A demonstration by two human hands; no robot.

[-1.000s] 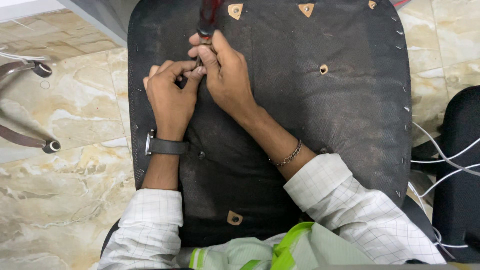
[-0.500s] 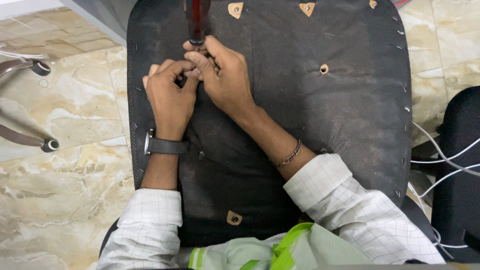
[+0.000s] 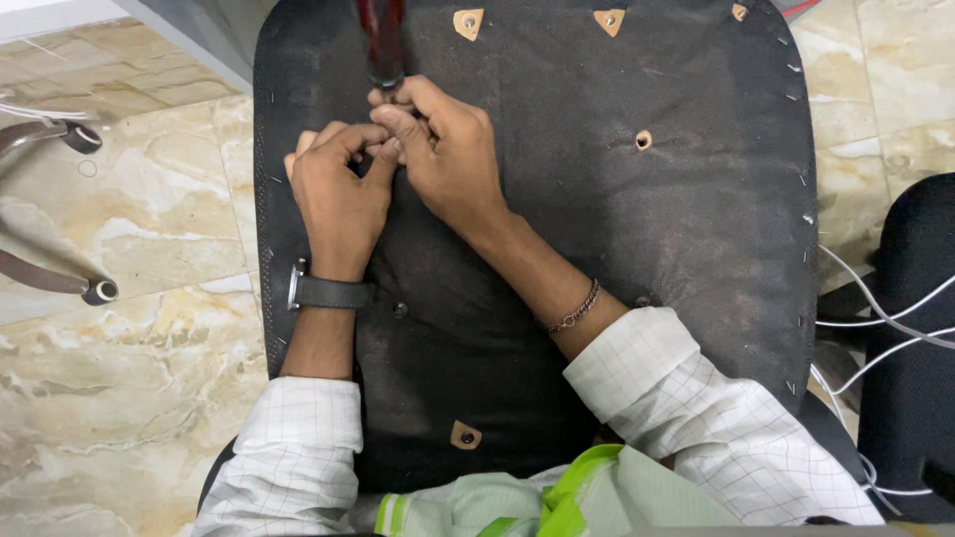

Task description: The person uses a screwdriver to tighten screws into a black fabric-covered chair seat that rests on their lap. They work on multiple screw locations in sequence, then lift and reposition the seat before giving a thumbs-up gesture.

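A black chair seat (image 3: 647,229) lies upside down in front of me, its dusty underside up, with tan mounting tabs and staples along the rim. My right hand (image 3: 448,159) grips the lower end of a dark red screwdriver handle (image 3: 382,45), which stands nearly upright on the seat's upper left part. My left hand (image 3: 338,194) is curled right beside it, thumb and fingers pinched at the tool's tip. What sits under the tip is hidden by my fingers. A dark watch is on my left wrist, a chain bracelet on my right.
Beige marble floor (image 3: 119,298) surrounds the seat. Chair-base legs with castors (image 3: 95,288) lie at the left. A black object (image 3: 910,328) and white cables (image 3: 875,328) are at the right. Green cloth (image 3: 557,492) rests on my lap.
The screwdriver handle has shifted slightly and my right hand's fingers have re-gripped it. Both hands stay at the same spot on the seat.
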